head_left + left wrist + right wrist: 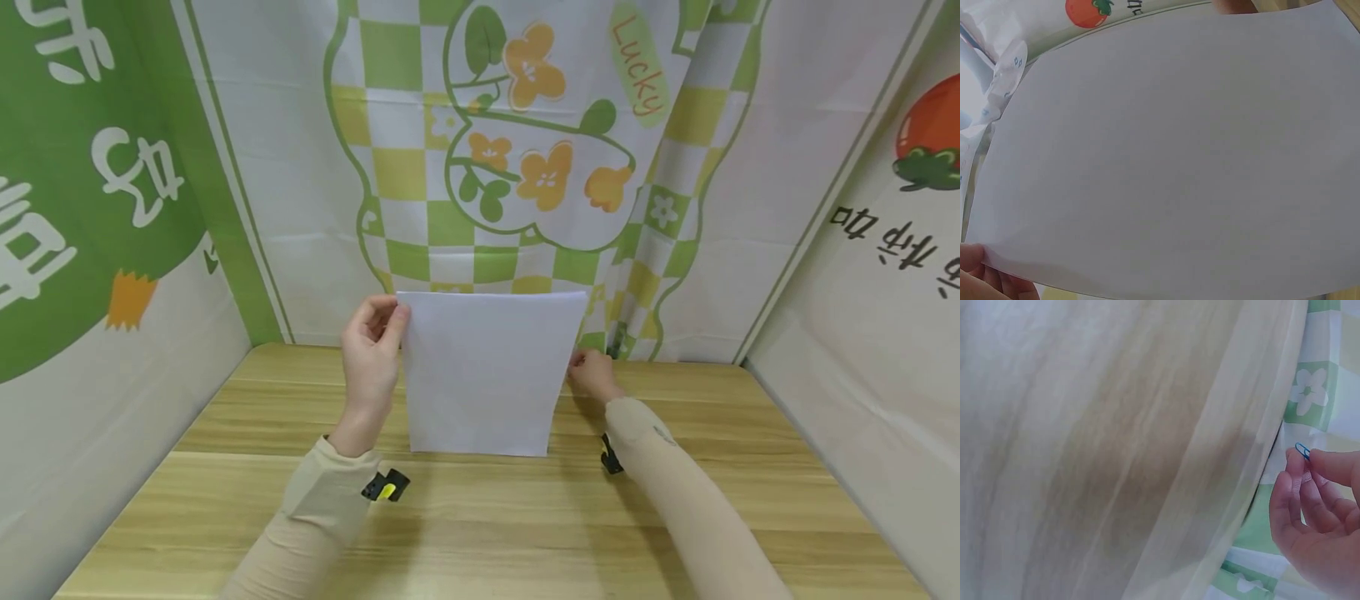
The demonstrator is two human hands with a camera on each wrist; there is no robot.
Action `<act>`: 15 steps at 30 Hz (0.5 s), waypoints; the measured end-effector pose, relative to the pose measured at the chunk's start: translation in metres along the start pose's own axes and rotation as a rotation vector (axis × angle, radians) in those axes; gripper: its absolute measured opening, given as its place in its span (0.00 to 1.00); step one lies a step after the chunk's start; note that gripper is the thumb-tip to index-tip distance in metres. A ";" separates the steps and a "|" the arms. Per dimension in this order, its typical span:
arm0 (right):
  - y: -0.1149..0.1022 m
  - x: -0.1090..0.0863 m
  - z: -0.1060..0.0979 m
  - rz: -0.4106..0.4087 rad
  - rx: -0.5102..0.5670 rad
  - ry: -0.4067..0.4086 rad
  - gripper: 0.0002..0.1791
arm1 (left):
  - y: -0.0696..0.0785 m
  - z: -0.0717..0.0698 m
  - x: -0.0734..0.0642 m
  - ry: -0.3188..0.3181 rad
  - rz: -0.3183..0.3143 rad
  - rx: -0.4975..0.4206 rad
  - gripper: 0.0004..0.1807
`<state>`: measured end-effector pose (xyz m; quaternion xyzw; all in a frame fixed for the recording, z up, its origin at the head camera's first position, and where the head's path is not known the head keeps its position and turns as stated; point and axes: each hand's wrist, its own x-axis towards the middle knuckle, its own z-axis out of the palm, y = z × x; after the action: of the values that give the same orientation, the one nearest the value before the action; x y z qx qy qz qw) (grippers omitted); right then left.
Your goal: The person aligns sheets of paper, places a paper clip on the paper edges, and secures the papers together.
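Note:
A white sheet of paper (483,375) stands upright over the wooden table, its lower edge close to the tabletop. My left hand (372,346) pinches its upper left corner between thumb and fingers. In the left wrist view the paper (1166,150) fills most of the picture, with the left fingers (991,278) at its lower left corner. Beyond the paper's right edge is my right hand (596,375), partly hidden by the sheet in the head view. The right wrist view shows that hand (1319,512) pinching a small blue paper clip (1302,450) between thumb and fingertips.
The wood-grain table (480,533) reaches back to a hanging curtain (397,175) with green and yellow checks. Printed cloth walls stand at the left (97,250) and right (862,317). Black wrist mounts (386,485) sit on both sleeves.

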<state>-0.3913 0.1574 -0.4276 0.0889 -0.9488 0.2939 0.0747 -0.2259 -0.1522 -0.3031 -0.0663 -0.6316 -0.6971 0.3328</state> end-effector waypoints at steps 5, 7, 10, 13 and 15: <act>-0.002 -0.002 -0.006 -0.014 0.018 0.016 0.06 | 0.000 0.001 0.000 0.006 -0.004 -0.008 0.06; -0.004 -0.004 -0.009 -0.026 0.025 0.020 0.07 | 0.000 0.001 0.000 0.008 -0.002 -0.009 0.06; -0.006 -0.005 -0.013 -0.035 0.044 0.025 0.07 | -0.001 0.001 0.000 0.009 0.000 -0.008 0.06; -0.008 -0.008 -0.017 -0.041 0.056 0.029 0.07 | -0.002 0.001 0.000 0.012 -0.001 -0.002 0.07; -0.010 -0.009 -0.019 -0.046 0.062 0.032 0.07 | -0.003 0.001 0.000 0.018 0.000 0.001 0.07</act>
<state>-0.3785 0.1617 -0.4085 0.1082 -0.9356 0.3227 0.0937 -0.2283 -0.1512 -0.3050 -0.0600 -0.6290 -0.6973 0.3385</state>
